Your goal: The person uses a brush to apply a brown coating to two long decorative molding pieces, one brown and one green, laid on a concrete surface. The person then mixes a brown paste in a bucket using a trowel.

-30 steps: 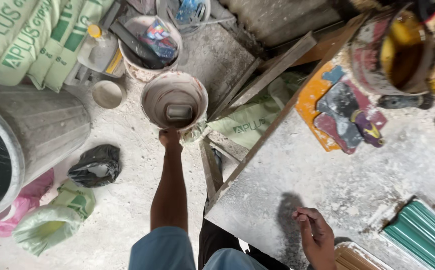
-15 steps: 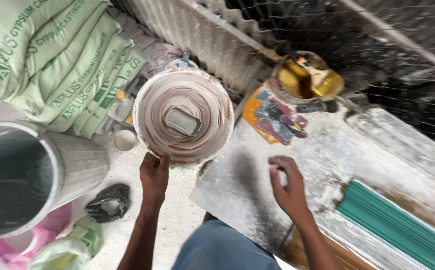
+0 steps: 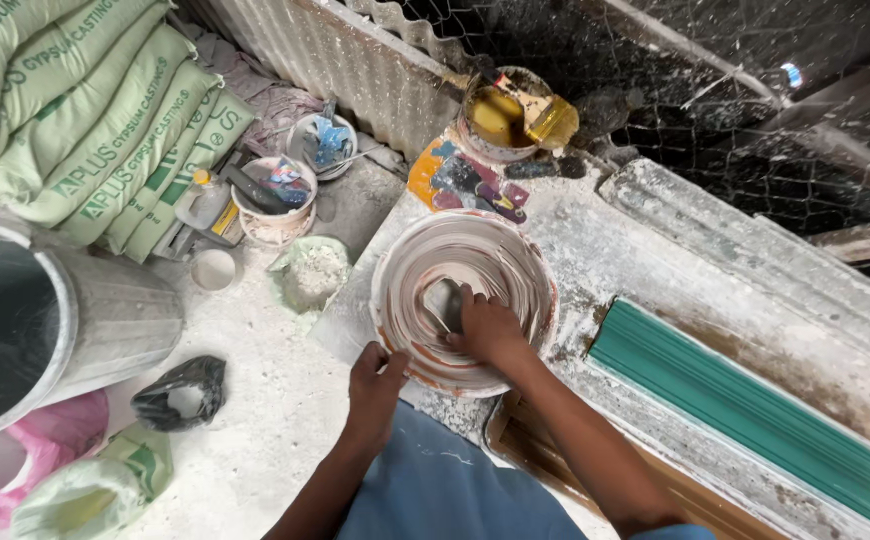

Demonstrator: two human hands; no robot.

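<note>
Plaster-dusted worktable (image 3: 655, 260); white bucket (image 3: 463, 300) w/ pinkish rings sits at its near-left corner. R hand (image 3: 490, 328) inside bucket, fingers gripping flat grey scraper (image 3: 442, 300) on bottom. L hand (image 3: 375, 372) clamped on bucket's near rim.

A plaster-streaked bucket (image 3: 465, 300) is sitting on a dusty white worktable (image 3: 655, 260). The left hand (image 3: 375, 375) is gripping its near rim, while the right hand (image 3: 490, 328) is reaching inside, fingers resting on a flat metal scraper (image 3: 442, 300). A green ridged strip (image 3: 745, 410) is lying to the right, grey barrel (image 3: 45, 320) standing left.
</note>
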